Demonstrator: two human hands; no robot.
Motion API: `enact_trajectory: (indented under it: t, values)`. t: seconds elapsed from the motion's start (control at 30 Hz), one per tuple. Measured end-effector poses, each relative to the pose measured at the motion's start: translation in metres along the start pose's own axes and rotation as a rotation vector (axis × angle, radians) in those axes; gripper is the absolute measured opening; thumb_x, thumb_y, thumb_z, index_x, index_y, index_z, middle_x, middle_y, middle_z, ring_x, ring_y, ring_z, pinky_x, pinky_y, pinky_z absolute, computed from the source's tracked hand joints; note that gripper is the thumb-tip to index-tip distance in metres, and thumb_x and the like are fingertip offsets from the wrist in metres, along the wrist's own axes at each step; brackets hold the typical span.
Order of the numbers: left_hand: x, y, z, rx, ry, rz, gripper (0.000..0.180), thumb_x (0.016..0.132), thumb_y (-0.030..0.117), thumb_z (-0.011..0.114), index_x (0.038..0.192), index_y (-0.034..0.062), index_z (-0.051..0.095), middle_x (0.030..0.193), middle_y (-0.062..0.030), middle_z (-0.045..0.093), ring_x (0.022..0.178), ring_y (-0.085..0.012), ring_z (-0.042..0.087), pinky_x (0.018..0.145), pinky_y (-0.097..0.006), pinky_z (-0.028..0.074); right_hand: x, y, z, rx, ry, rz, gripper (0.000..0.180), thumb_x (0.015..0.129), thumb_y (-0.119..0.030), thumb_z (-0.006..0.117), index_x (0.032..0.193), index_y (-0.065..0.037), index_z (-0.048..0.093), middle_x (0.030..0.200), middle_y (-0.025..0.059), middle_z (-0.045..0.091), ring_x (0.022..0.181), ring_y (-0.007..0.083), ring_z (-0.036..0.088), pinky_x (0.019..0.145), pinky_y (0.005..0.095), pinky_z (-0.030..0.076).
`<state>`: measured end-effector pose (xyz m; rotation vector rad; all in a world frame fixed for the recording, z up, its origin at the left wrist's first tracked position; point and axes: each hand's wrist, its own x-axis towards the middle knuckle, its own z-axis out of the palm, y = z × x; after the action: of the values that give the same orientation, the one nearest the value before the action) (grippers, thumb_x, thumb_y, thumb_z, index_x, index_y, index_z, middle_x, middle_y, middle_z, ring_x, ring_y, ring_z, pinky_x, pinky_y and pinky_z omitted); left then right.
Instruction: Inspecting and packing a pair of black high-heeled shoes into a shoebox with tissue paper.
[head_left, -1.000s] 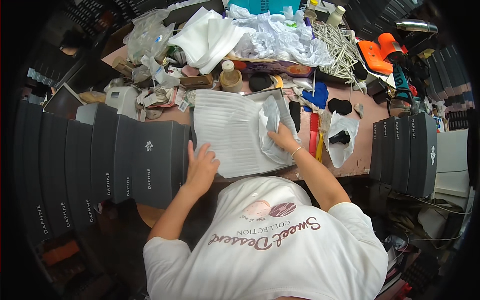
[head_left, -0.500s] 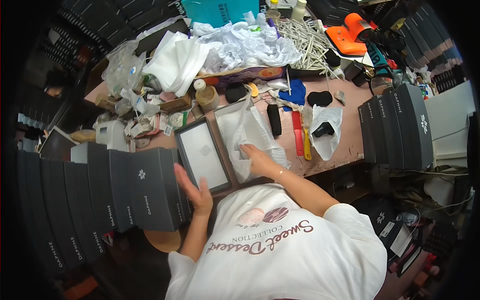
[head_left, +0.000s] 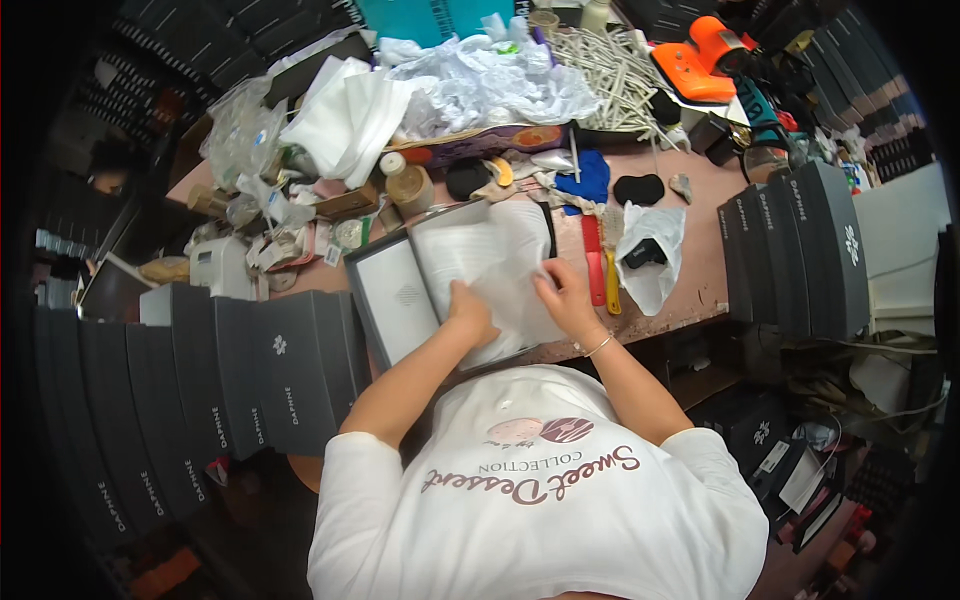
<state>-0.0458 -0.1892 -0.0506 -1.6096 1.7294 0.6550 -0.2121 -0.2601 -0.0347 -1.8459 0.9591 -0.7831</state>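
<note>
A shallow dark-rimmed box part [head_left: 375,290] with a white inside lies on the table before me. White tissue paper [head_left: 460,250] fills the space against its right side and covers most of what lies beneath. My right hand [head_left: 572,300] pinches the right edge of a thin, lifted sheet of this paper. My left hand [head_left: 472,315] is on the paper's near left part, thumb up and fingers curled into it, the fingertips partly hidden. What the paper covers, if anything, cannot be seen.
Dark shoe boxes [head_left: 290,370] stand in a row at left, more [head_left: 825,250] at right. Right of the paper lie a red-handled brush [head_left: 593,265], a yellow-handled brush [head_left: 611,260] and a white bag [head_left: 665,250] with something black. Behind are a bottle [head_left: 405,183] and crumpled paper [head_left: 480,85].
My left hand has moved right from beside the box part onto the paper. My right hand has shifted right, and the paper is now spread wider, with a thin sheet raised.
</note>
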Motion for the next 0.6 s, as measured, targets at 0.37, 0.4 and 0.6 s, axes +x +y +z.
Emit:
enact_trajectory:
  t: [0.37, 0.4, 0.6]
  values:
    - [0.024, -0.009, 0.053, -0.144, 0.671, 0.067, 0.073, 0.072, 0.055, 0.065, 0.119, -0.0001, 0.057, 0.131, -0.0179, 0.049, 0.125, -0.0318, 0.040, 0.103, -0.069, 0.010, 0.017, 0.006, -0.157, -1.157, 0.171, 0.074, 0.063, 0.074, -0.012, 0.071, 0.132, -0.014, 0.048, 0.132, 0.0159, 0.047, 0.123, 0.0368, 0.044, 0.096, 0.0539, 0.034]
    - [0.018, -0.012, 0.044, -0.223, 0.590, 0.086, 0.069, 0.073, 0.052, 0.065, 0.119, 0.0007, 0.058, 0.132, -0.0171, 0.049, 0.126, -0.0314, 0.040, 0.104, -0.067, 0.013, 0.020, 0.017, -0.171, -1.111, 0.138, 0.252, 0.059, 0.073, -0.008, 0.069, 0.129, -0.011, 0.050, 0.127, 0.0180, 0.051, 0.117, 0.0367, 0.049, 0.094, 0.0515, 0.038]
    - [-0.004, -0.013, 0.003, -1.019, 0.801, 0.366, 0.049, 0.084, 0.038, 0.062, 0.120, 0.0049, 0.058, 0.135, -0.0140, 0.048, 0.128, -0.0290, 0.041, 0.105, -0.048, 0.032, 0.032, 0.022, -0.229, -0.627, 0.177, 0.061, 0.031, 0.076, 0.003, 0.053, 0.106, -0.001, 0.062, 0.093, 0.0218, 0.065, 0.090, 0.0354, 0.064, 0.079, 0.0389, 0.050]
